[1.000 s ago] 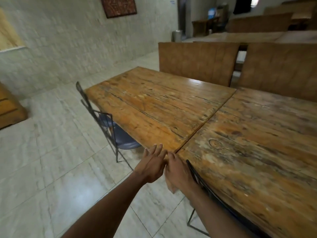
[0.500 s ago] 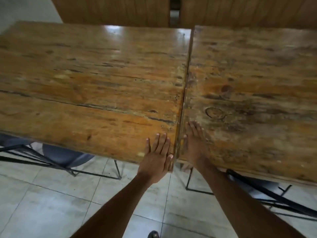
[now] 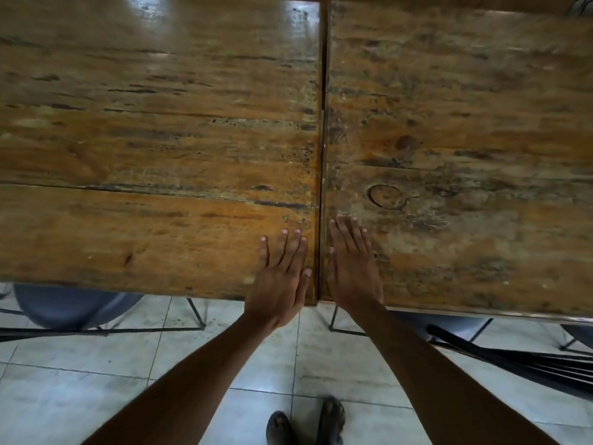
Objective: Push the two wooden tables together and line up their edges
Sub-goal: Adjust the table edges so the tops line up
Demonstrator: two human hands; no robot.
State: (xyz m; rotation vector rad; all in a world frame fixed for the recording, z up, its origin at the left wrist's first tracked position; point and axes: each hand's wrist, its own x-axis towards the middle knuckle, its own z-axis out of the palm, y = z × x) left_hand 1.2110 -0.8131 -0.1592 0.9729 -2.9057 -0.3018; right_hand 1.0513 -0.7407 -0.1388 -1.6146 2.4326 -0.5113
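left hand [image 3: 282, 277] flat on left table [image 3: 154, 155], right hand [image 3: 351, 268] on right table [image 3: 465, 123]; tables seemingly touching.

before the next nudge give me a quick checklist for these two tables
1. Left hand flat on left table: ok.
2. Right hand flat on right table: ok.
3. Seam closed along its length: ok, only a thin dark line shows.
4. Near edges flush at the seam: cannot tell, the wide lens bends them.
5. Far edges level: cannot tell, at the frame's edge.
6. Chairs clear of the legs: cannot tell.
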